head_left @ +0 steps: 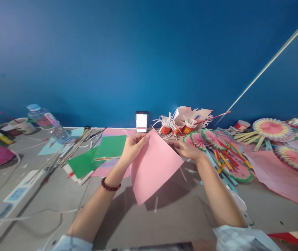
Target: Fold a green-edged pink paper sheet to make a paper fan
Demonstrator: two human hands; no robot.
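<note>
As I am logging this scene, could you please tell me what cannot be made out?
In the head view:
Broad pink paper sheet: far side, hidden by its near face.
Rectangular black phone: screen wording, blurred and too small.
Clear, blue-capped plastic bottle: label text, blurred.
Long white plastic power strip: near end, cut off by the left edge.

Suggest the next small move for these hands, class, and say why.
Perhaps lower the pink sheet onto the grey table: the left hand holds it raised, the right hand is at its edge, and its lower corner is unsupported.
</note>
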